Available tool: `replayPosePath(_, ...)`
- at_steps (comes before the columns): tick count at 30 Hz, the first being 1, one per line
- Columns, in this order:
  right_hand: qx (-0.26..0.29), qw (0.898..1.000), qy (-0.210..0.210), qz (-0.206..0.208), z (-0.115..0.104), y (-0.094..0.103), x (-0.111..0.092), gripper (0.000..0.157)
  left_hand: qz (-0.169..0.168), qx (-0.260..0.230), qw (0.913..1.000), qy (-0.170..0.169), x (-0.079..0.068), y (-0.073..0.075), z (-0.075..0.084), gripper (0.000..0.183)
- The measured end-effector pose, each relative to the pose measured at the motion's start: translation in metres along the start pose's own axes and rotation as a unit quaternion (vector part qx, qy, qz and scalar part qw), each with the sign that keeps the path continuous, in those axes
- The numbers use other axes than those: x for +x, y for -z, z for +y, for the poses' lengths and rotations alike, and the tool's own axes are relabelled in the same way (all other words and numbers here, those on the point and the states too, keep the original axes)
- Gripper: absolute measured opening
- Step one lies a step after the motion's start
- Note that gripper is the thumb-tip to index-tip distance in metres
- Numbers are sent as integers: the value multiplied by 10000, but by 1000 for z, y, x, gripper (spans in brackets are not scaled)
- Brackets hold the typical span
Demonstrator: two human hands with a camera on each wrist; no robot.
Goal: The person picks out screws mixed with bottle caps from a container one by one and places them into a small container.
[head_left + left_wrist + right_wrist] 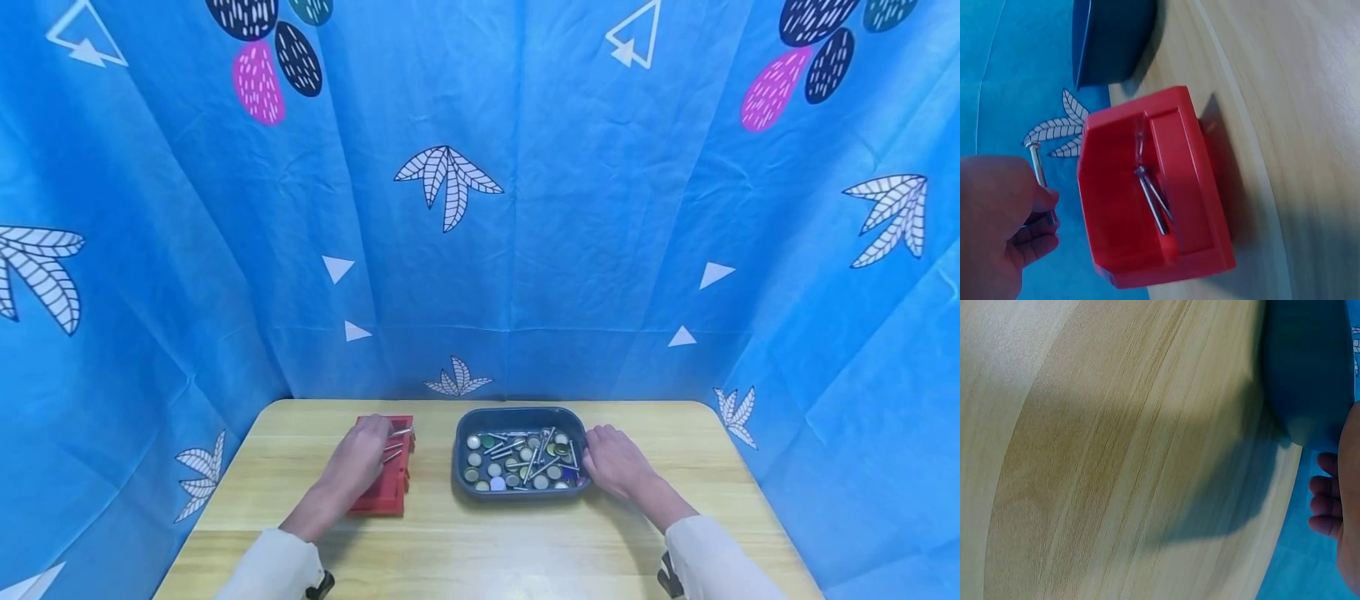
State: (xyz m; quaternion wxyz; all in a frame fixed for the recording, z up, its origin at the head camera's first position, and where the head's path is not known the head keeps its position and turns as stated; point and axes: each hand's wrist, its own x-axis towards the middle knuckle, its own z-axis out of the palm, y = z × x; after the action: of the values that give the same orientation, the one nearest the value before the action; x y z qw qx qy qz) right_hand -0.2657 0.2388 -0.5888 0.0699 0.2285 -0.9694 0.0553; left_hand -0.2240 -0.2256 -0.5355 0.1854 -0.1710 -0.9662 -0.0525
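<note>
At a wooden table (517, 546), left hand (358, 458) pinches a bolt (1038, 167), right hand (617, 462) grips a dark tray (517, 495)

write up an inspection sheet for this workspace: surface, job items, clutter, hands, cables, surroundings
Surface: light wood-grain table, with shadows across it.
Job items: red bin with at least two bolts inside; dark tub with more bolts and round caps.
Clutter: bolts and caps lie jumbled together in the tub; no other loose items seen.
Hands: left hand pinches a bolt at the red bin's far end; right hand touches the tub's right end, its grip unclear.
Cables: nothing seen.
Surroundings: blue patterned curtain behind and at both sides.
</note>
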Motion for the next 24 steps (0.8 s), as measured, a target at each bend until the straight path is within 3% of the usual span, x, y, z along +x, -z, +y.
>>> replayPosePath(6,-40,9999,52,93,1,-2,0,17,247,163,9996,46,-4,-6,-10,36)
replayPosePath(15,9,10000,8,63,0,-3,0,18,220,402,9988,173,-8,-19,-15,35)
replayPosePath(24,-18,10000,-35,41,1,-3,-1,19,-369,522,9971,411,-5,-31,-10,35)
